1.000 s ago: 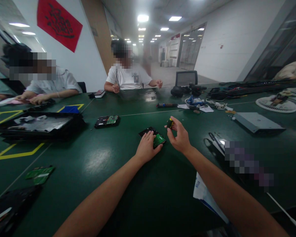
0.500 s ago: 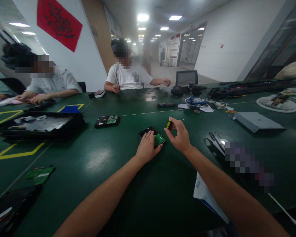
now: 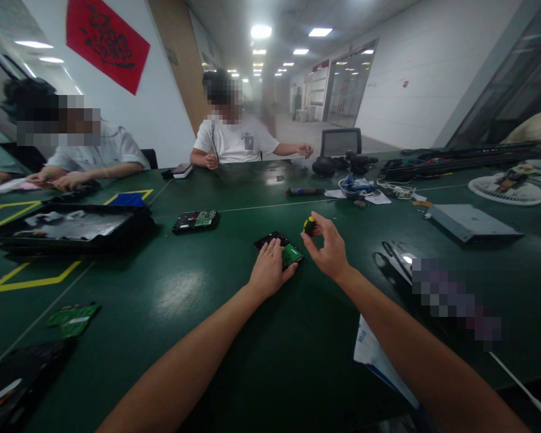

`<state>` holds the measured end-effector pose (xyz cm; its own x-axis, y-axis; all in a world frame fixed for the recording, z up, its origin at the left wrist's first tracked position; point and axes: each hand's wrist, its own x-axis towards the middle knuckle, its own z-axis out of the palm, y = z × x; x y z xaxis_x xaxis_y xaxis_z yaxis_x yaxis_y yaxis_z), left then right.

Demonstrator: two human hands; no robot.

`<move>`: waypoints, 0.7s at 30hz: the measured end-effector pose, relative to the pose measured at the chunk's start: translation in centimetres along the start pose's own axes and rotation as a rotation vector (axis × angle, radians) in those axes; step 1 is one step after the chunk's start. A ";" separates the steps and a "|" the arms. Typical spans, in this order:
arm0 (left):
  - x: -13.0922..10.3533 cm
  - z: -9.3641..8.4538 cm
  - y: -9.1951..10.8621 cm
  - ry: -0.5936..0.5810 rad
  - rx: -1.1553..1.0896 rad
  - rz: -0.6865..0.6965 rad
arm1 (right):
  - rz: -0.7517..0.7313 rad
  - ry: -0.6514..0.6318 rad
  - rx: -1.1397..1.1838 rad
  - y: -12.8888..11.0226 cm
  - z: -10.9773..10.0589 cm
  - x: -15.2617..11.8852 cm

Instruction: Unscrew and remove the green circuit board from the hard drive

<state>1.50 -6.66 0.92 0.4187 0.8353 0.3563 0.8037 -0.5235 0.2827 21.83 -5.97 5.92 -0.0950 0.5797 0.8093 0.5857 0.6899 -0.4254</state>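
Observation:
A black drive with a green circuit board (image 3: 291, 255) lies near the middle of the dark green table. My left hand (image 3: 269, 269) rests over its near left part, fingers on its top and thumb along the near edge. Just right of the drive, my right hand (image 3: 328, 245) pinches a small screwdriver with a yellow and black handle (image 3: 309, 225). The thin shaft points down by the drive's right corner; where its tip touches cannot be made out.
Another drive (image 3: 196, 221) lies farther left. Black trays (image 3: 72, 225) stand at the left, a loose green board (image 3: 74, 319) nearer. A grey metal box (image 3: 473, 222) is at the right. Two people sit across the table, one in a white shirt (image 3: 238, 141).
The screwdriver handle has turned in my right fingers and stands more upright. My left hand and the drive look unmoved.

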 end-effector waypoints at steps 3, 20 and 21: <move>0.0 0.1 0.0 0.002 -0.007 -0.004 | 0.002 -0.010 -0.006 -0.1 0.0 0.0; 0.0 0.4 -0.1 0.015 -0.006 -0.018 | 0.026 -0.065 0.073 -0.7 0.1 0.1; 0.0 0.4 -0.1 0.015 -0.009 -0.017 | 0.026 -0.058 0.065 -0.7 0.1 0.1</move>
<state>1.59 -6.53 0.56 0.3985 0.8418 0.3642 0.8070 -0.5105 0.2970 21.35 -6.33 6.28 -0.1285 0.6207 0.7734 0.5355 0.6999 -0.4727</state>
